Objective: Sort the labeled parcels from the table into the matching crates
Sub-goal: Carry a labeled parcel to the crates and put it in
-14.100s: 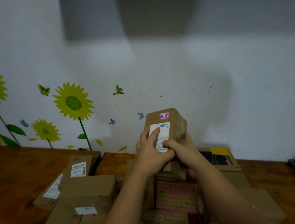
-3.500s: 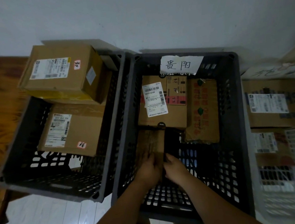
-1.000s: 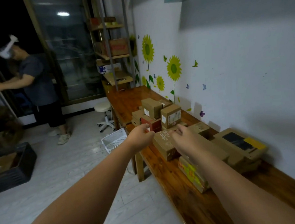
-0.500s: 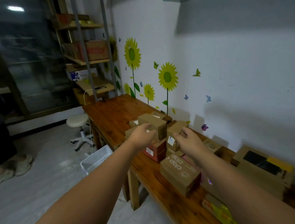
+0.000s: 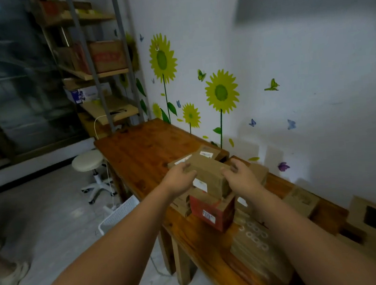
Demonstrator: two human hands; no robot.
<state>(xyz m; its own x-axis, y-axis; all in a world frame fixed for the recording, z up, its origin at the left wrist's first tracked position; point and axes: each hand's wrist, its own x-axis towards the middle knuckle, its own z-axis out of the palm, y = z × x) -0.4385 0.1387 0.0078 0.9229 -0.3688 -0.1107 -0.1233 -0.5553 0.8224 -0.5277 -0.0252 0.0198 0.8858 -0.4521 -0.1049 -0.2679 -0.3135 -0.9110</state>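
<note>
A brown cardboard parcel [image 5: 210, 174] with a white label on its near face sits on top of the parcel pile on the wooden table [image 5: 142, 151]. My left hand [image 5: 180, 180] curls round its left end. My right hand [image 5: 240, 178] is at its right end, fingers bent against the side. Under it stands a red-sided box [image 5: 211, 213] with a small label. A flat parcel [image 5: 180, 161] with a white label lies just behind my left hand. No crates are in view.
More cardboard parcels [image 5: 301, 198] lie along the wall to the right, one printed box [image 5: 257, 243] near the table's front edge. A white stool [image 5: 88, 162] and a white basket [image 5: 118, 216] stand on the floor left of the table. Shelving [image 5: 99, 70] stands behind. A shoe [image 5: 6, 281] shows at far left.
I have stepped closer to the table. Both hands reached forward and closed in on the ends of the top parcel; earlier they hovered short of the pile. The other person has left the view.
</note>
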